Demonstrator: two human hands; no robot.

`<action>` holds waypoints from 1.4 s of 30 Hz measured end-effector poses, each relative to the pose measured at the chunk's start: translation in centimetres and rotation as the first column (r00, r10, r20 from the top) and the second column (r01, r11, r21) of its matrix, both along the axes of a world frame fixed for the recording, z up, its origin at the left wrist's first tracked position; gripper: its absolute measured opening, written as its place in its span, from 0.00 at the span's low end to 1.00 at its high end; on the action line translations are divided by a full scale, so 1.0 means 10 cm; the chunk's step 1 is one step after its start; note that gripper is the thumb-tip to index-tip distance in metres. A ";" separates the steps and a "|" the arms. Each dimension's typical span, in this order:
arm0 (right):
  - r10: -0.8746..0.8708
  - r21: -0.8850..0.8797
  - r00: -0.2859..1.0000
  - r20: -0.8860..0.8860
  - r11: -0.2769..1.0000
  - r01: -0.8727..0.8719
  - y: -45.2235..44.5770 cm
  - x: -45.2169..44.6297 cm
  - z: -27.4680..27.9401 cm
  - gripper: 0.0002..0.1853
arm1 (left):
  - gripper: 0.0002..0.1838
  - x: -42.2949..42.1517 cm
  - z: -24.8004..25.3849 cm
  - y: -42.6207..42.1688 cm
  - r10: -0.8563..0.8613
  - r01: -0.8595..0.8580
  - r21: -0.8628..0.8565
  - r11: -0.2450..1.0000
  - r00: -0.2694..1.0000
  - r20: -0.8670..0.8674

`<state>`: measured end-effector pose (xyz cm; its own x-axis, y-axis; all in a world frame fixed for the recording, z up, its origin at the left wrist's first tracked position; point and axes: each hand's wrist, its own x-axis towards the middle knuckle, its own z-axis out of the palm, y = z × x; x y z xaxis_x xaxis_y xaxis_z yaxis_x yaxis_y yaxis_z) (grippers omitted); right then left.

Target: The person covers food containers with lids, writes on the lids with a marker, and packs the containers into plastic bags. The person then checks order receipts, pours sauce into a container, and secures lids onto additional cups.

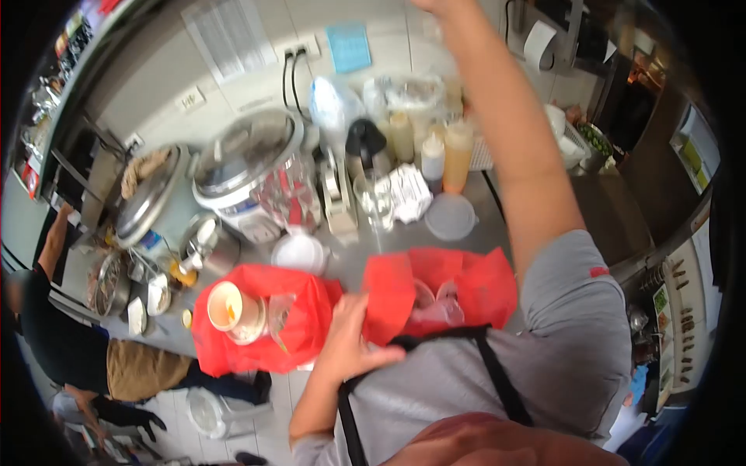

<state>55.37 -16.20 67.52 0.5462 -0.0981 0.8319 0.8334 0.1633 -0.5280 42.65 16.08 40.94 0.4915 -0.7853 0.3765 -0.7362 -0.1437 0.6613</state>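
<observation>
My left hand (351, 342) is between two red bags, thumb stretched out to the right and away from the fingers. Its fingertips lie by the edge of the right red bag (388, 283); whether they touch it I cannot tell. Clear plastic containers (439, 307) sit inside that bag. On the left red bag (303, 342) stands a tilted paper cup (231, 307) with orange marks, a round white container under it and a small clear packet (281, 314) beside it. My right arm reaches up; only a bit of my right hand (432, 4) shows at the top edge, its fingers cut off.
Behind the bags are a rice cooker (247, 179), a tape dispenser (338, 198), sauce bottles (458, 159), and a round plastic lid (450, 217). At left stand a steel pot (211, 241) and a metal bowl (109, 279). Another person (66, 334) in dark clothes works there.
</observation>
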 end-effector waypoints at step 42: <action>-0.934 -0.817 0.304 -0.187 -0.025 -0.577 0.67 -3.27 -2.43 0.18 | 0.12 0.10 -0.19 -0.14 -0.528 -0.086 -0.613 0.785 0.426 -0.735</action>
<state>22.64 -9.49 43.19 0.8534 -0.2117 -0.4763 -0.2410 -0.9705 -0.0005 43.68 14.65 39.05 0.6156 -0.7540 0.2291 0.2948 0.4900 0.8204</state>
